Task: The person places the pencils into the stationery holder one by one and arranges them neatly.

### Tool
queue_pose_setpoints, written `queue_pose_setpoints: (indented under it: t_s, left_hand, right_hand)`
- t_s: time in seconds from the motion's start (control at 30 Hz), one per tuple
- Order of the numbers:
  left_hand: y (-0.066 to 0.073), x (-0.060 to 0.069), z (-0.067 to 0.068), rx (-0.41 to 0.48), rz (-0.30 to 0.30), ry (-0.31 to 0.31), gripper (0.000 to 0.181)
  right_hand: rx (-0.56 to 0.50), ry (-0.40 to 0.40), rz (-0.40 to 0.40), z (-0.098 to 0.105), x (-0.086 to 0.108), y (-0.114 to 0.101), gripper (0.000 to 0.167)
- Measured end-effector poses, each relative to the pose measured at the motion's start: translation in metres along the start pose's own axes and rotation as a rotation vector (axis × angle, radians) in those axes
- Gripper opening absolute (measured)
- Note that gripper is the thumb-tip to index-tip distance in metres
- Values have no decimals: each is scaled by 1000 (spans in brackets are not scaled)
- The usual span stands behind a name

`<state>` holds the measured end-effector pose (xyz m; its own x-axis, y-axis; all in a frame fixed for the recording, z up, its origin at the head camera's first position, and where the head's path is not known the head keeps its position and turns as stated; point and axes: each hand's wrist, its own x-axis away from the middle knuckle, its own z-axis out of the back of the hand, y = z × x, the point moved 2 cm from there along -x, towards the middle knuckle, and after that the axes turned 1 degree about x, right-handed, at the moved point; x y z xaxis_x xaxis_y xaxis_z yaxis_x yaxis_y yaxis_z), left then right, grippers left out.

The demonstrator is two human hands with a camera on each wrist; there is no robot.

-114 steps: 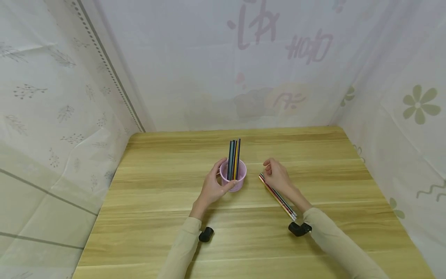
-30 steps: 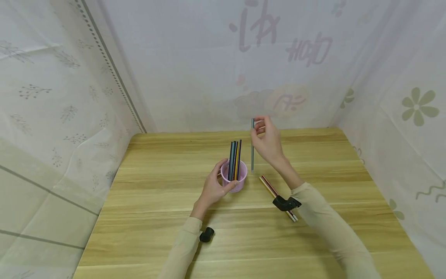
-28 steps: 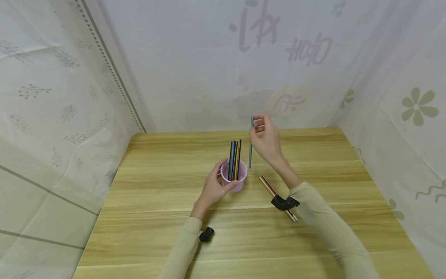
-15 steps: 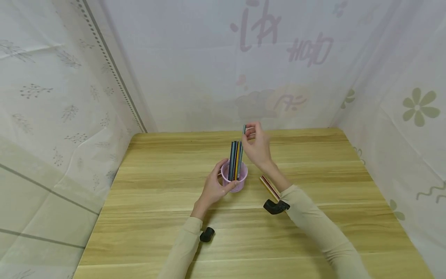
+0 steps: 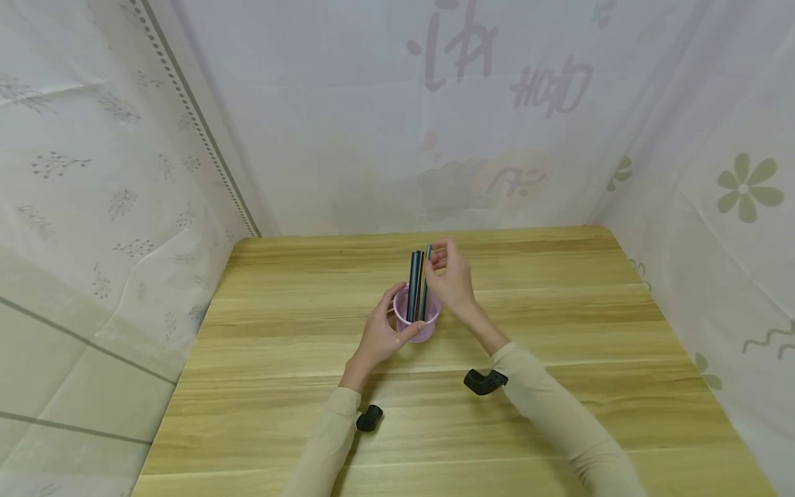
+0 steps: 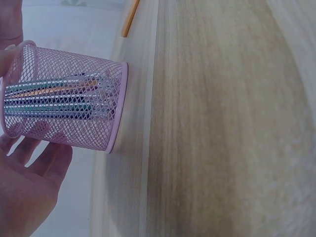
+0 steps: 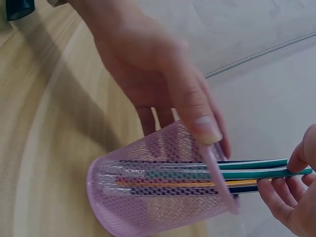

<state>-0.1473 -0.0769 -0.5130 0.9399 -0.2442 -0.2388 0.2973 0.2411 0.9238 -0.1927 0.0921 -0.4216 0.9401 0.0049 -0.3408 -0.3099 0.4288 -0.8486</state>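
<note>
A pink mesh pen cup (image 5: 430, 330) stands on the wooden table with several pencils (image 5: 414, 279) leaning in it, eraser ends down. My left hand (image 5: 380, 338) holds the cup from its left side, with the thumb (image 7: 205, 129) at the rim in the right wrist view. Above the cup, my right hand (image 5: 453, 281) pinches the upper end of a green pencil (image 7: 256, 173), whose lower part is inside the cup. A yellow pencil (image 7: 242, 182) lies beside it. Through the mesh (image 6: 74, 131), the left wrist view shows the pencils' lower ends.
An orange pencil (image 6: 130, 19) lies on the table in the left wrist view; the right arm hides that spot in the head view. Black wrist mounts (image 5: 369, 418) sit at both sleeves. Patterned curtains (image 5: 348, 138) hang behind and beside the wooden table (image 5: 273, 331).
My right hand picked a green pencil off the table pile, raised it, moved left over the cup and lowered it inside. My left hand stays on the cup.
</note>
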Motion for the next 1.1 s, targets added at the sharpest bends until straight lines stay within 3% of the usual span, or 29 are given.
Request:
queue_pose_setpoints:
  t_s: [0.37,0.43,0.9,1.0,1.1]
  left_hand:
    - [5,1,1,-1,15,-2,89]
    - [-1,0,0,-11,15,0,88]
    - [1,-1,-1,39,-2,23,89]
    - [5,-1,-2,38,3,17,89]
    - [19,1,1,43,9,3,88]
  right_hand:
    - [25,-68,-52,-2,8,12,29]
    - [26,-76,-55,-1,8,13,29]
    - [60,-53,-56,17,10,26,27]
    - [87,-57,-76,22,12,32,27]
    - [123,-68,-95,29,15,39,28]
